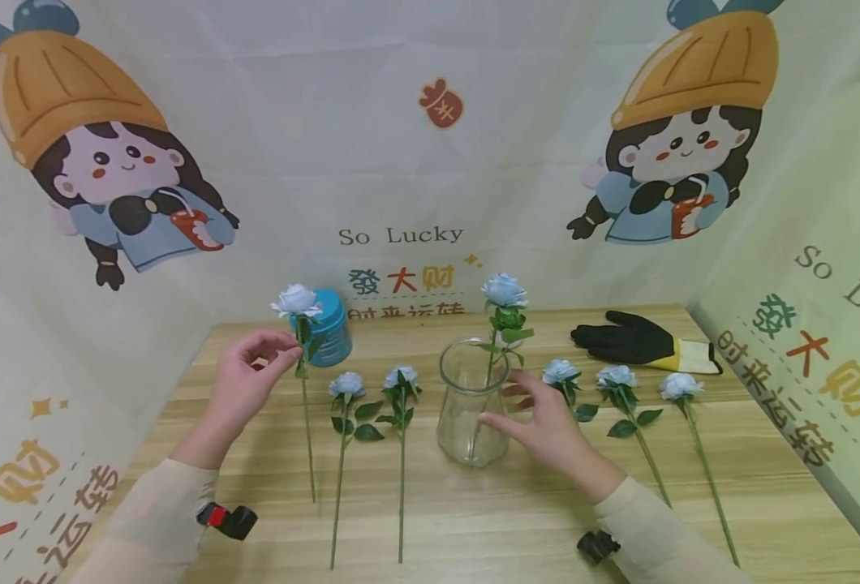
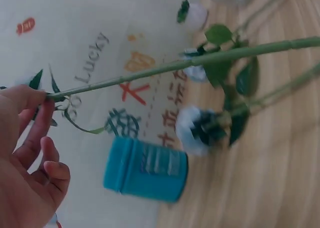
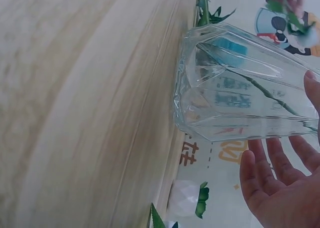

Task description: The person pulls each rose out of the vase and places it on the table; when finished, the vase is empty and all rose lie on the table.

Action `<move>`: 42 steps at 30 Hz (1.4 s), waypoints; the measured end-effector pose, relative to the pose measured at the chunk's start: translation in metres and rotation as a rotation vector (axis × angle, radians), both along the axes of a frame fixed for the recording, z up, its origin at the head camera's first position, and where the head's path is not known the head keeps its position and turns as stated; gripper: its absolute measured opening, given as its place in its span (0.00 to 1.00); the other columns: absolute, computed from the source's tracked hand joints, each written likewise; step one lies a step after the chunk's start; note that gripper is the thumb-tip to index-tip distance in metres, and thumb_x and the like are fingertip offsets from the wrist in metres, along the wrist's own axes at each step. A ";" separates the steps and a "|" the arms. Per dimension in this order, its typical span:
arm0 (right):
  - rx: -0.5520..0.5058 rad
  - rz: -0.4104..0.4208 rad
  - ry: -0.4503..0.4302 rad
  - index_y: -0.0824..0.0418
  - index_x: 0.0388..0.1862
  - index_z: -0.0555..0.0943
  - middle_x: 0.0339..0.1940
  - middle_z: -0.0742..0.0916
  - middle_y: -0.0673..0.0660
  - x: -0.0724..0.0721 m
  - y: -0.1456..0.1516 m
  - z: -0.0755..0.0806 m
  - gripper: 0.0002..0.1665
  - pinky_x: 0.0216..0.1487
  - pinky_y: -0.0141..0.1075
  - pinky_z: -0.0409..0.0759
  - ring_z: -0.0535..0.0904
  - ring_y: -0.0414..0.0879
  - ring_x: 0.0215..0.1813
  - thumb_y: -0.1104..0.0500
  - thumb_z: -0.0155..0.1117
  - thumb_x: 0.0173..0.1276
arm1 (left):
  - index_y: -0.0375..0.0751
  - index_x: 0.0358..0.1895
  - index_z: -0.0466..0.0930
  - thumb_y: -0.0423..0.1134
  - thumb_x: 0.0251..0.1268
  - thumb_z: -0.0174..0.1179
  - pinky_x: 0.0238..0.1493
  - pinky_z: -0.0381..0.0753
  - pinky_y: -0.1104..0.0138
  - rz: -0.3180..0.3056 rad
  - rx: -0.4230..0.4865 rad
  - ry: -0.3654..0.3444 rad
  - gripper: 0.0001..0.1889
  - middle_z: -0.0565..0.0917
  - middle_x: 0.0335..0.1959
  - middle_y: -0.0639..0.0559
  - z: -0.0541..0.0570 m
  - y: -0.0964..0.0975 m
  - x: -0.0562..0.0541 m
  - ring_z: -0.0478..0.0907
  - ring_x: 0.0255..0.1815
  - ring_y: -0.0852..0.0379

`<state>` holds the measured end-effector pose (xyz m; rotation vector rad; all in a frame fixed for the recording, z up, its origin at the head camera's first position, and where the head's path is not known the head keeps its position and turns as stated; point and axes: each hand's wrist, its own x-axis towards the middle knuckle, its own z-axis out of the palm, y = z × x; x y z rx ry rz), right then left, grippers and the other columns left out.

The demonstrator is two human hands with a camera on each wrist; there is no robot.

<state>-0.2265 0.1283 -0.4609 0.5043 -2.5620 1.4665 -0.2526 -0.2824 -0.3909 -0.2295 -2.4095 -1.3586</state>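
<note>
Between thumb and fingertips, my left hand (image 1: 251, 377) pinches the stem of a pale blue artificial rose (image 1: 297, 302) just below its bloom. The stem (image 2: 185, 63) hangs down above the table. My right hand (image 1: 547, 422) holds the side of a clear glass vase (image 1: 466, 442), thumb in front and fingers curved behind. In the right wrist view the vase (image 3: 235, 97) shows its faceted base on the table. One rose (image 1: 505, 290) stands in the vase, its bloom above the rim and its stem visible through the glass.
Two blue roses (image 1: 346, 384) lie left of the vase, and three more (image 1: 681, 386) lie to its right. A blue lidded canister (image 1: 333, 332) stands at the back left. A black glove with a yellow and white cuff (image 1: 630, 341) rests at the back right, near the printed backdrop (image 1: 401, 162).
</note>
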 end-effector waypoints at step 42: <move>0.027 0.022 0.020 0.57 0.68 0.76 0.61 0.85 0.57 0.000 0.000 0.001 0.36 0.56 0.51 0.86 0.84 0.54 0.58 0.49 0.79 0.63 | 0.41 0.43 0.88 0.36 0.68 0.68 0.42 0.80 0.63 0.022 -0.358 -0.253 0.05 0.90 0.39 0.47 -0.107 -0.057 -0.008 0.82 0.40 0.54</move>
